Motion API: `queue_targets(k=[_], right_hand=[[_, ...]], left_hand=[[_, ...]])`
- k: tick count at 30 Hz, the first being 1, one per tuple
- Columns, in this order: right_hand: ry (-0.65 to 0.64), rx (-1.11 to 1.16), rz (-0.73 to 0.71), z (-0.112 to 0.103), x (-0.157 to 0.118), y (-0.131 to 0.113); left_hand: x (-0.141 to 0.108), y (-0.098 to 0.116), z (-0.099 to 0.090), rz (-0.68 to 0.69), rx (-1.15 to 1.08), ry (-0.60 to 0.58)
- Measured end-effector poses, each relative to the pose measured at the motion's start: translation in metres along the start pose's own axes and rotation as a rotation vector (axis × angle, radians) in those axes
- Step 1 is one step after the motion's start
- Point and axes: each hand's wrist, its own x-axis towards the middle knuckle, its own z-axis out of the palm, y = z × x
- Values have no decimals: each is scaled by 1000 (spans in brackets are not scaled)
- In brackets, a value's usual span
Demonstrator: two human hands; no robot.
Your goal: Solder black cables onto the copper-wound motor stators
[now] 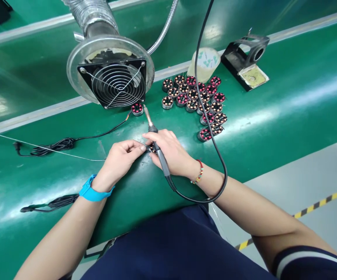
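Note:
My right hand is closed around a soldering iron, whose metal tip points away from me toward the fan. Between my two hands is a small motor stator, mostly covered by fingers. The thumb and fingers of my left hand are pinched together at its left side; a dark bit, perhaps wire, shows there. Thin solder wire runs from the left up to my left hand. Just beyond the iron's tip, a red-wound stator with a cable attached sits on the green bench.
A fume extractor fan hangs over the back. Several stators stand in a group at right, near a translucent container and an iron stand with sponge. Coiled black cables lie left. The iron's cord loops over my right forearm.

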Motion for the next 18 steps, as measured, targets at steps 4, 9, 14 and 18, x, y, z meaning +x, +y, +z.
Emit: queue_targets(k=[4,9,14,18], right_hand=[[33,-31,17,4,0,-1],[124,28,16,7,-2,-1],[161,79,80,7,1,-3],[330,141,161,-2,1,-1]], left_hand=[[-2,1,-4,7,-5,-25],[-7,-2,-2,126,106,-177],[-9,-1,6,244,367,-108],[8,5,2,252,425,7]])
